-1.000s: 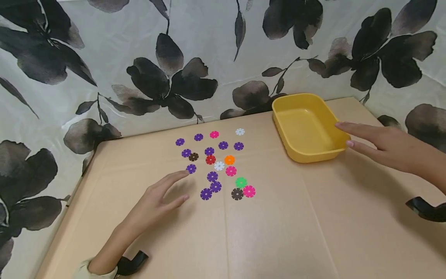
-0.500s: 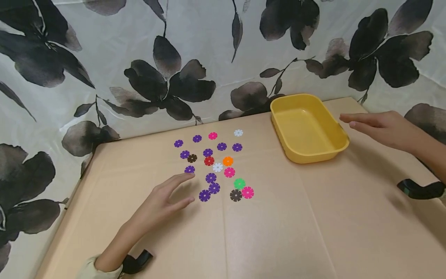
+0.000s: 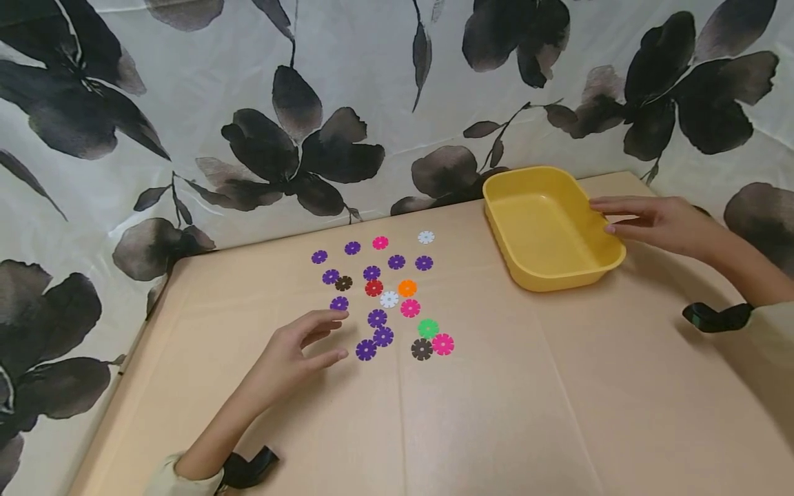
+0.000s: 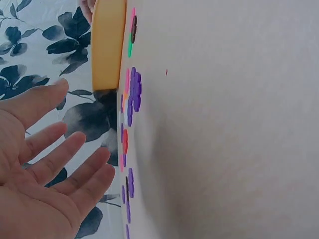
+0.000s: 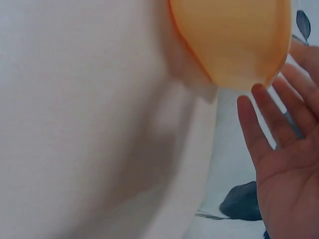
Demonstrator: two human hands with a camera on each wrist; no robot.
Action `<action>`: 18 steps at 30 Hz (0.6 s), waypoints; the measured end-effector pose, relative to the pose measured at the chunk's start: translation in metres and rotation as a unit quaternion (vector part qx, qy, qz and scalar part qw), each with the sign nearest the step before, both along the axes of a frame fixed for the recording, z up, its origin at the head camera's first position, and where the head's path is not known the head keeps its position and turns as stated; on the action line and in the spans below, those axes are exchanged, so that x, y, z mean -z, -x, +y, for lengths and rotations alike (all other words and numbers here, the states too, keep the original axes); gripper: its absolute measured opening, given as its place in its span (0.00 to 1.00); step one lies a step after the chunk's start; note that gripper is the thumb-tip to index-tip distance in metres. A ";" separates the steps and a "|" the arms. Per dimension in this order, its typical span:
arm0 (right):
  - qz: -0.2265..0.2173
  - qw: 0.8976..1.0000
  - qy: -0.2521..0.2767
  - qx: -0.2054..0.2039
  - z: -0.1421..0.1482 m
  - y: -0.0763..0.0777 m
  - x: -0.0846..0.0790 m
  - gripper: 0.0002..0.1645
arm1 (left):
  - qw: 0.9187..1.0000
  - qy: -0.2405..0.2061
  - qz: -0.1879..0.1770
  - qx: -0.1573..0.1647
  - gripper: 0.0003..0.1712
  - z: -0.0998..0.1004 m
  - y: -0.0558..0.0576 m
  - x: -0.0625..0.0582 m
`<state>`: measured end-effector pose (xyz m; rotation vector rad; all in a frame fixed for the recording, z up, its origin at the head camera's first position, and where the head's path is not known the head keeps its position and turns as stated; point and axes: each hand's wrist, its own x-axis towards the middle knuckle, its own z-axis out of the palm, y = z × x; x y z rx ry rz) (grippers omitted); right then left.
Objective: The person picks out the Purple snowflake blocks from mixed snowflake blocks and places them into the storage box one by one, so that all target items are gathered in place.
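Several small notched plastic discs lie flat on the table, loosely scattered. Many are purple; among them are a green disc, an orange disc and a red disc. My left hand hovers just left of them, fingers spread apart from the thumb and nothing in its grasp. Its index fingertip is right by a purple disc. A yellow plastic tray stands at the back right. My right hand is at its right rim, fingertips over the edge; the fingers look extended in the right wrist view.
A beige cover lies over the table. Behind it hangs a white cloth printed with dark flowers, close to the tray's far side. A black wrist strap piece sits under the right wrist.
My right hand has lifted back off the tray's right rim, then returned to it. My left hand has shifted slightly right. The discs and tray have stayed in place.
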<state>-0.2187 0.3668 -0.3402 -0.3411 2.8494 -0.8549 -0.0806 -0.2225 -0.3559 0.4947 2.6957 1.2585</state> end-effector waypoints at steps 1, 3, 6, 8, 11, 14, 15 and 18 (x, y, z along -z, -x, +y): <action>-0.001 1.000 0.003 -0.001 0.001 0.001 0.002 0.33 | 1.000 -0.006 -0.010 -0.004 0.32 0.000 0.000 0.000; -0.007 1.000 0.016 -0.004 0.004 0.003 0.005 0.33 | 0.999 -0.020 -0.035 -0.013 0.31 0.000 0.000 0.001; -0.018 0.998 0.053 -0.011 0.008 0.005 0.011 0.33 | 0.997 -0.036 -0.069 -0.025 0.30 0.000 0.000 0.002; -0.027 0.996 0.086 -0.018 0.009 0.006 0.016 0.34 | 0.995 -0.043 -0.088 -0.028 0.30 0.000 0.001 0.003; -0.033 0.992 0.115 -0.026 0.010 0.007 0.022 0.33 | 0.993 -0.046 -0.105 -0.027 0.30 0.001 0.001 0.005; -0.035 0.991 0.124 -0.032 0.011 0.007 0.025 0.33 | 0.992 -0.049 -0.112 -0.026 0.30 0.002 0.001 0.007; -0.036 0.991 0.125 -0.034 0.011 0.008 0.025 0.33 | 0.992 -0.050 -0.113 -0.026 0.30 0.002 0.002 0.007; -0.042 0.990 0.130 -0.036 0.012 0.008 0.026 0.34 | 0.992 -0.048 -0.113 -0.027 0.30 0.002 0.002 0.008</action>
